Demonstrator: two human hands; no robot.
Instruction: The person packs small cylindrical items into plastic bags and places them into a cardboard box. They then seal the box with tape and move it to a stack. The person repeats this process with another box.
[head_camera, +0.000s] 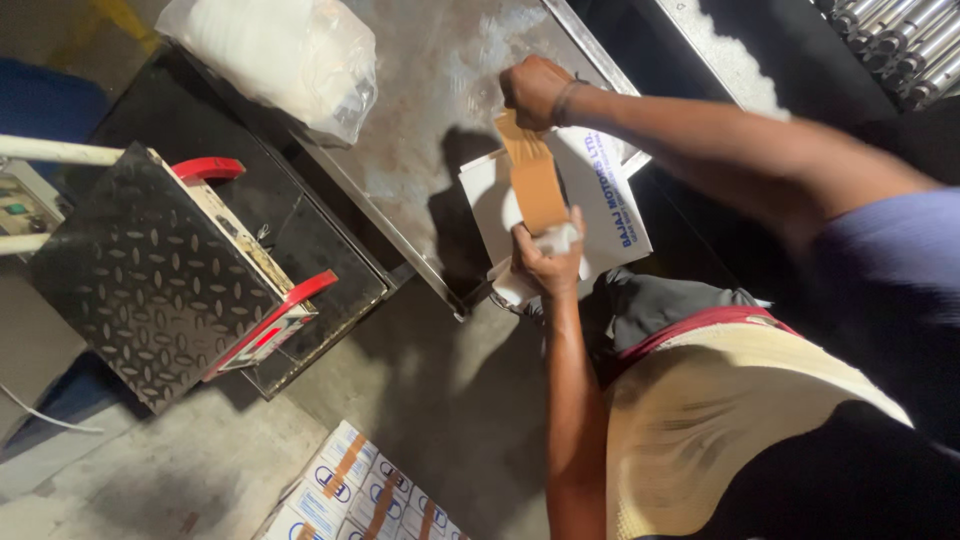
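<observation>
On the metal table (420, 150), the right hand (535, 90) grips brown tape (533, 175) stretched over a white box (600, 205), while the left hand (548, 262) clutches a white cloth (555, 240) against it.

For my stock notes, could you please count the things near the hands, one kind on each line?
White cardboard box on the metal table, under both hands: 1
Brown tape strip pulled by the right hand, pressed by the left hand: 1
Clear plastic bag of white items: 1
Total: 3
</observation>
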